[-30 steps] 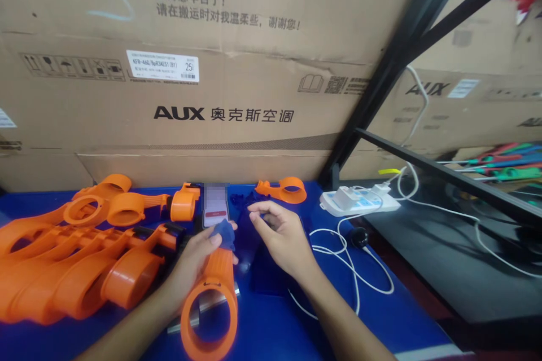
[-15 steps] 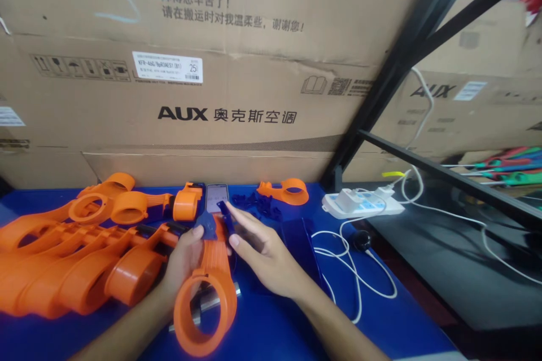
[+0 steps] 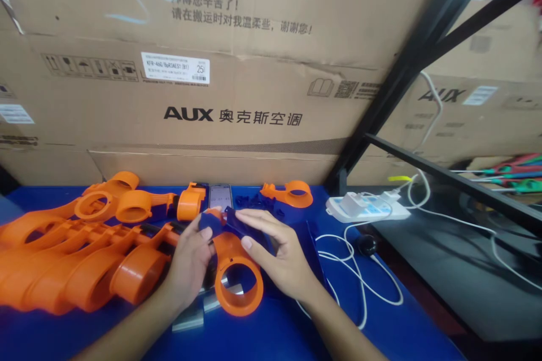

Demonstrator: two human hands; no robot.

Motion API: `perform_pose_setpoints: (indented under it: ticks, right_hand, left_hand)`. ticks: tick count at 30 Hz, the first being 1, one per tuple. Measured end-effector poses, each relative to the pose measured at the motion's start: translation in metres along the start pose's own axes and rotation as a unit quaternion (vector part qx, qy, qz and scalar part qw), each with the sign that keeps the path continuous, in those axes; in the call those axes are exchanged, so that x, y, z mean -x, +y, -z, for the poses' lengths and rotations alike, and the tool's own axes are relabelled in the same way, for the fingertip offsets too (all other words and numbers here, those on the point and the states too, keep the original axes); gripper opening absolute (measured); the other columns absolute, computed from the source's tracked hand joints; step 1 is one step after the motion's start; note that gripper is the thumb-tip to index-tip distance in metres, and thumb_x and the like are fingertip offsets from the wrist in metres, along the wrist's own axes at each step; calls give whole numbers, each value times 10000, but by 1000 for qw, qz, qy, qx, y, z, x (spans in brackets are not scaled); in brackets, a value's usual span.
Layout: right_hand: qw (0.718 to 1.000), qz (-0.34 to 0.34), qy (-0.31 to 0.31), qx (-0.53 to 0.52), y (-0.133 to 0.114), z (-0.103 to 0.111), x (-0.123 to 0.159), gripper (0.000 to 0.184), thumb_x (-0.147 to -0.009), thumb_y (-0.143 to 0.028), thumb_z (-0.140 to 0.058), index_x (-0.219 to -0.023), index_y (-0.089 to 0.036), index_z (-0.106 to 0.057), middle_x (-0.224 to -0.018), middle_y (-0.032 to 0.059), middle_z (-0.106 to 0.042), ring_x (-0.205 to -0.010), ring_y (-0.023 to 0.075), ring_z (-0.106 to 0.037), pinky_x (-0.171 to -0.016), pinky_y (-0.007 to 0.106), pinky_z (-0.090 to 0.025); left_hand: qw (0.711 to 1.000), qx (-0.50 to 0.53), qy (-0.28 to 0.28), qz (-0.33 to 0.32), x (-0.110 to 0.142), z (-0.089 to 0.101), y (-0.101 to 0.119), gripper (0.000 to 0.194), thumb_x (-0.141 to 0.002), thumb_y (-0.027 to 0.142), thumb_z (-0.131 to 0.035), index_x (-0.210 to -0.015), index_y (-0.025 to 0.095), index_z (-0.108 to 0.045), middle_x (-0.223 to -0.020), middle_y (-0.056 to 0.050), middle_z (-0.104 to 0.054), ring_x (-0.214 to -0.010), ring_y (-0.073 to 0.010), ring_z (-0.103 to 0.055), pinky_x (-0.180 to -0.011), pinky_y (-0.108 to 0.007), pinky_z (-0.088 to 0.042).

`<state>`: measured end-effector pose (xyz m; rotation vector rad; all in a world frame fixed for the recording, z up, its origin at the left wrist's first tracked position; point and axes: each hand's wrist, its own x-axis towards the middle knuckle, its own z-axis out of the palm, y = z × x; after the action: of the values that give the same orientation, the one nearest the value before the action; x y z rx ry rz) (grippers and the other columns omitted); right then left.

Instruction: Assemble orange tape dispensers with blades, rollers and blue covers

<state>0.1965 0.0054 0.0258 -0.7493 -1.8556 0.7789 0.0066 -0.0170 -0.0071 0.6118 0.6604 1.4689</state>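
Note:
My left hand (image 3: pixel 190 262) grips an orange tape dispenser (image 3: pixel 239 302) by its far end, where a dark blue part (image 3: pixel 210 224) sits under the thumb. The dispenser's round hub points down toward me. My right hand (image 3: pixel 282 248) has its thumb and fingers closed on a dark blue plastic piece (image 3: pixel 237 224), held against the dispenser's upper right side. Fingers hide most of the spot where the two meet. Under the dispenser, silvery metal pieces (image 3: pixel 188 320) lie on the blue table (image 3: pixel 262 344).
Several orange tape dispensers (image 3: pixel 139 273) lie in a row at left, with one more (image 3: pixel 296 194) at back right. Small blue parts (image 3: pixel 256 201) and a phone (image 3: pixel 221 197) are behind my hands. A power strip (image 3: pixel 364 207) and white cables (image 3: pixel 359 271) occupy the right side.
The tape dispenser has turned, so its hub has swung right and up a little. My right hand has brought the blue plastic piece lower and flatter against it.

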Motion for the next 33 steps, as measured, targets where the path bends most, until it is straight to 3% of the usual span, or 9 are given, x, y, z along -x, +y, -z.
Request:
perform_pose_setpoints:
  ticks: [7,13,16,28,33]
  right_hand:
    - [1000,-9,-2,-11,0,-6,1,320,-947,-261,-700,-1259,-324,-735,-1325,56,-720,-1233,260,-669,-1089,545,-525]
    - [999,-25,-28,-37,2,-6,0,356,-955,-283,-682,-1308,-325,-701,-1353,57,-701,-1249,256,-666,-1062,515,-559]
    - [998,-34,-45,-36,2,-3,0,410,-950,-293,-683,-1357,-331,-666,-1354,53,-699,-1238,256,-674,-1053,503,-568]
    - [995,-5,-62,81,-7,5,2,612,-903,-344,-740,-1484,-319,-546,-1451,98,-631,-1289,319,-630,-1066,562,-530]
    - [992,3,-58,111,-3,4,4,646,-890,-362,-750,-1499,-334,-537,-1314,75,-698,-1154,277,-675,-1021,515,-546]
  left_hand:
    - [1000,-13,-1,-12,-1,2,0,332,-802,268,-759,-1122,200,-703,-1121,-90,-767,-1134,-297,-687,-943,-414,-557]
    - [999,-28,5,-44,-2,5,-3,570,-781,285,-789,-1332,264,-645,-1263,-89,-732,-1191,-301,-664,-963,-408,-551]
    - [998,-26,26,-55,0,7,-4,631,-737,252,-824,-1340,289,-639,-1319,-80,-708,-1230,-308,-642,-974,-407,-551]
    - [987,-62,-13,-148,2,18,-4,667,-677,165,-857,-1307,315,-699,-1548,-48,-548,-1445,-378,-461,-1137,-467,-473]
    - [987,-66,-14,-146,0,21,-4,696,-666,184,-860,-1329,308,-690,-1546,-60,-551,-1458,-392,-439,-1158,-496,-451]
